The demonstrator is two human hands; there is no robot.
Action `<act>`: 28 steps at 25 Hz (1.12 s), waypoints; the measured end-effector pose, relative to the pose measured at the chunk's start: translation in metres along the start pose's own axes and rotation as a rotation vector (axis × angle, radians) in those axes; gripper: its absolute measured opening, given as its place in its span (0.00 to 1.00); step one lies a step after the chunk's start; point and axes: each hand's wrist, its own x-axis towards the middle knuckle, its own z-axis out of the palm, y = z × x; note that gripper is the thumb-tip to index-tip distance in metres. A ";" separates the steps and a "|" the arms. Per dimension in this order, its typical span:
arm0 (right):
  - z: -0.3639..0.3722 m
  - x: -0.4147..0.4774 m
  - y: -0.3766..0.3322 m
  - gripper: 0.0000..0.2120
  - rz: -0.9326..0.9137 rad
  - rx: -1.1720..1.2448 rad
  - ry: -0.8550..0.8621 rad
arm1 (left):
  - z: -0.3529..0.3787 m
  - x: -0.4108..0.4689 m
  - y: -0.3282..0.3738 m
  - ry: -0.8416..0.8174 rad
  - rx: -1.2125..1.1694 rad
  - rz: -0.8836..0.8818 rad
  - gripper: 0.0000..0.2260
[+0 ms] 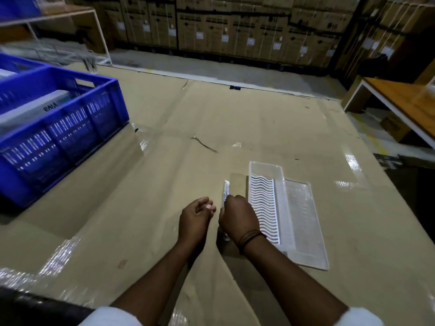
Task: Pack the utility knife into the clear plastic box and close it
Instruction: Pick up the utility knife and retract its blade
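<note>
Right hand knuckles-up, fingers curled around utility knife beside open clear plastic box. Left hand loosely cupped, holding nothing visible.

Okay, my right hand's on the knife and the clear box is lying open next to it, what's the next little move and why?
Probably lift the knife and carry it right, over the open box. The right hand is closed on it, but it lies on the cardboard beside the box, not inside. The white ridged insert is bare and the lid lies flat open, so nothing blocks it. The left hand holds nothing.
</note>
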 end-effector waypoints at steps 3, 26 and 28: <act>0.009 0.012 -0.007 0.11 0.046 -0.055 -0.086 | -0.001 0.002 -0.003 -0.007 0.019 0.012 0.15; -0.008 0.045 -0.016 0.13 0.150 0.073 -0.149 | -0.001 -0.032 0.013 -0.064 -0.060 -0.144 0.11; -0.019 0.042 -0.013 0.12 0.141 0.111 -0.077 | 0.004 -0.038 0.029 -0.145 -0.059 -0.195 0.13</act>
